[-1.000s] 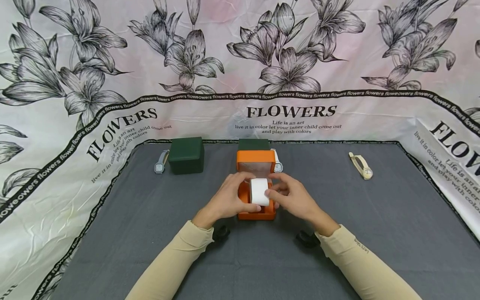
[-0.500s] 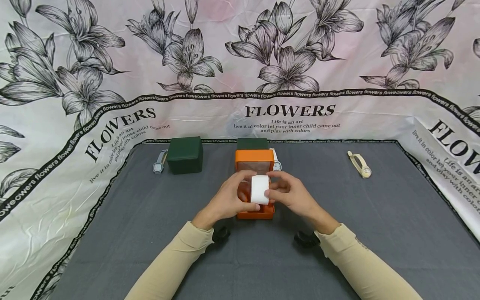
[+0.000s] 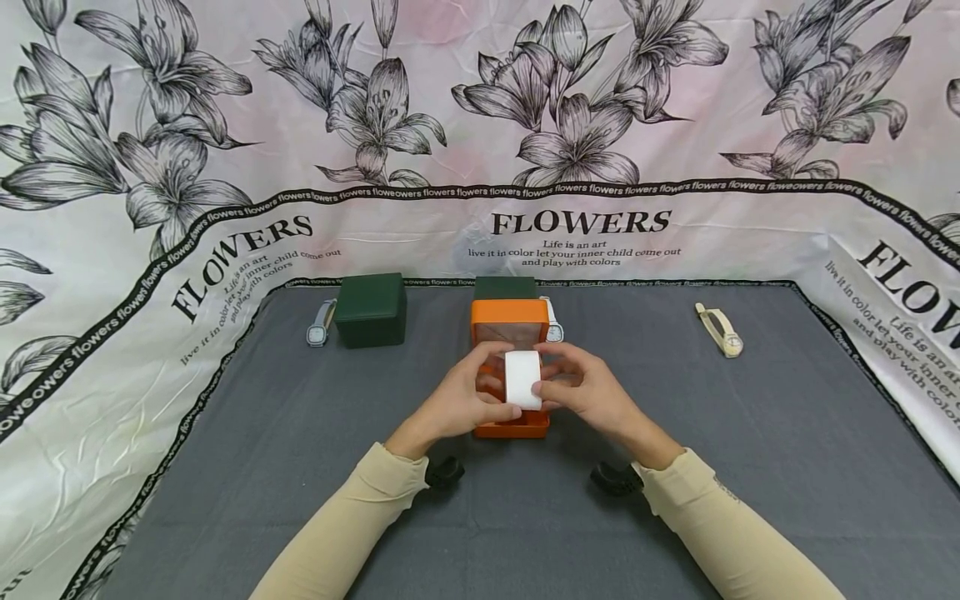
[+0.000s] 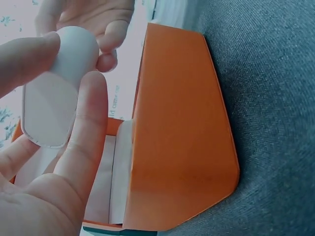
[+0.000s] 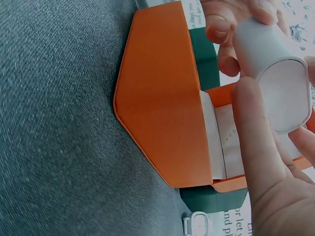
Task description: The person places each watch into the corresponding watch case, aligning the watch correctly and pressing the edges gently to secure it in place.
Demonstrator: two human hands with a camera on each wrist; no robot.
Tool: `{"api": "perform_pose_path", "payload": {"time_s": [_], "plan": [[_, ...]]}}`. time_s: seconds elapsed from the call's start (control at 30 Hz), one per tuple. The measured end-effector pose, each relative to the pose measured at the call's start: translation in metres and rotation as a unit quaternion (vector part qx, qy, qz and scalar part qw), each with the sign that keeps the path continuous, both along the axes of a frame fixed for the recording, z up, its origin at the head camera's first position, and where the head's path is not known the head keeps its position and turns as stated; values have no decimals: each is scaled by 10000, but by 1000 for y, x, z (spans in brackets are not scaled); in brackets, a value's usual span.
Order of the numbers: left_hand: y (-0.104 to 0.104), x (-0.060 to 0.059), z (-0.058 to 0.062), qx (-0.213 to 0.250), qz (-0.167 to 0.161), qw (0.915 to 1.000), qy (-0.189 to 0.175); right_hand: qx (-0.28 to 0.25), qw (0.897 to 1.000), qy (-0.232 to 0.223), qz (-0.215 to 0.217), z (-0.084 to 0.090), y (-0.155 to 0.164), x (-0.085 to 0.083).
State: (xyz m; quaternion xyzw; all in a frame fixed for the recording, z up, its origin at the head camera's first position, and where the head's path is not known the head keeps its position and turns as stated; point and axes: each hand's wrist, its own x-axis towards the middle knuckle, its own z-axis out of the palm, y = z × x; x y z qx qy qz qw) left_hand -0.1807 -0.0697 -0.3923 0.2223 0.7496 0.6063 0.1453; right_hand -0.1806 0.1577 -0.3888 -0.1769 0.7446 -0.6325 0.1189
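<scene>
A white watch cushion [image 3: 523, 380] is held up just above the open orange watch box [image 3: 513, 430]. My left hand [image 3: 459, 396] grips it from the left, its thumb at the near end. From the right, my right hand [image 3: 592, 400] pinches the same cushion with thumb and fingers. Both wrist views show the flat ends of the cushion [image 4: 49, 109] and fingers on either side of it. The box's lid stands upright at the back, and its pale lining [image 5: 227, 135] shows in the right wrist view. Part of the box is hidden by the hands.
A closed green box [image 3: 371, 310] stands at the back left beside a blue-strapped watch [image 3: 318, 333]. Another green box [image 3: 505, 287] sits behind the orange one, with a white-strapped watch [image 3: 554, 330] next to it. Far right lies a cream watch [image 3: 722, 330] on the grey cloth [image 3: 750, 450].
The cushion has risen slightly out of the orange box and shifted a little to the right, both hands keeping hold. The boxes and watches stay put.
</scene>
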Motion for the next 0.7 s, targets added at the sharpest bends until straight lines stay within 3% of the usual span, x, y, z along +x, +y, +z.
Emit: {"api": "perform_pose_path", "payload": {"time_s": [0.13,0.37,0.7], "plan": [[1,2,4,97,-34,9999,-110,206,9996,127,143,3,4,-1],[1,14,27,180,-40,9998,-34,709,9960,537,-109,13,22,-4],[1,15,28,211,-49,9998,13,866,9885,1076,-616,31,51,-9]]}}
